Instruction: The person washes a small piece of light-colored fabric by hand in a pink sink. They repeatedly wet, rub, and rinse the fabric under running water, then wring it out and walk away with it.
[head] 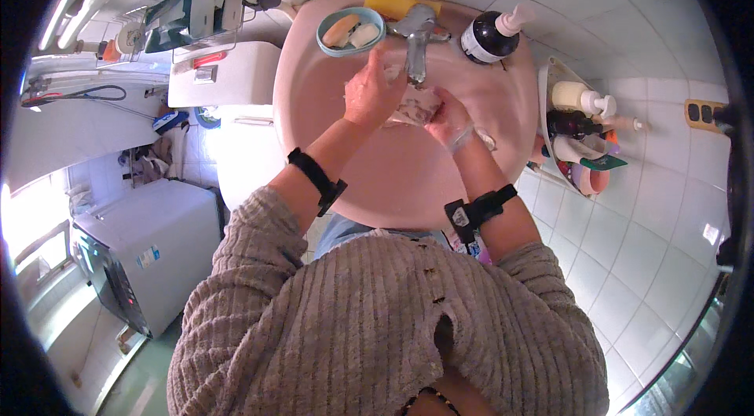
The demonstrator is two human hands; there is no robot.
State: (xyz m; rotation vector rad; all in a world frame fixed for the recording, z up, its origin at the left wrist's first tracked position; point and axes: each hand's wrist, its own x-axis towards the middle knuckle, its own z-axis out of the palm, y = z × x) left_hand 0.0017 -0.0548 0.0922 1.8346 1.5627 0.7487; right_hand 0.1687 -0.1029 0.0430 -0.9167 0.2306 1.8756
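Over the pink washbasin [377,180] my right hand [452,120] grips a wet, whitish piece [417,105] with darker patches, perhaps cloth, below the metal faucet [417,53]. Suds or wet film show on my right wrist. My left hand [372,92] is at the left side of the piece, one digit pointing up towards a blue soap dish [352,52]; its grip is partly hidden. Inside the dish lie an orange soap bar [340,30] and a white soap bar [364,35].
A dark pump bottle [489,36] stands on the basin's right rim, and a yellow sponge or cloth [392,0] lies behind the faucet. The corner shelf [551,121] at right holds several bottles. Left are a toilet tank [235,74] and a washing machine [159,239].
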